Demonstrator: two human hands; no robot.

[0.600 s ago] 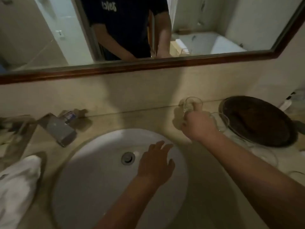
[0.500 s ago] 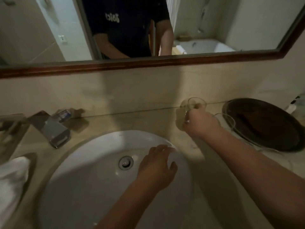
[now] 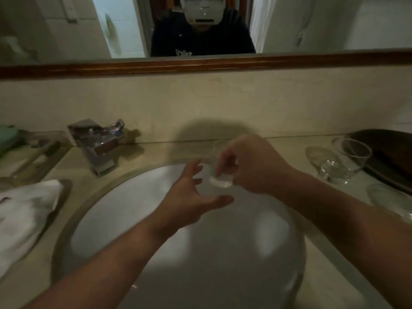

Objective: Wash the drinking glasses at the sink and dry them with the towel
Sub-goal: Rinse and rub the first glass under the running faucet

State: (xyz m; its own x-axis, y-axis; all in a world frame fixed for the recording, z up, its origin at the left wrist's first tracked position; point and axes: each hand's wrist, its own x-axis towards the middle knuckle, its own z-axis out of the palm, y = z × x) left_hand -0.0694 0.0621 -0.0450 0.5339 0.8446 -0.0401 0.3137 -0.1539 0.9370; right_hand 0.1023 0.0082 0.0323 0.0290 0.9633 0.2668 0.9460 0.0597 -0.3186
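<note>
My right hand (image 3: 252, 166) grips a small clear drinking glass (image 3: 219, 175) over the back rim of the white sink (image 3: 124, 210). The glass is blurred and partly hidden by my fingers. My left hand (image 3: 189, 195) hovers just left of and below the glass, fingers spread, holding nothing. A second clear glass (image 3: 345, 161) stands on the counter at the right. A white towel (image 3: 24, 215) lies on the counter left of the sink.
A chrome faucet (image 3: 98, 146) stands at the sink's back left. A dark round tray (image 3: 388, 157) sits at the far right behind the second glass. A glass dish (image 3: 388, 199) lies at the right edge. A framed mirror (image 3: 200, 63) runs above the backsplash.
My right hand has carried the glass from the counter by the tray leftward to above the sink. My left hand has risen toward it. The camera has tilted up.
</note>
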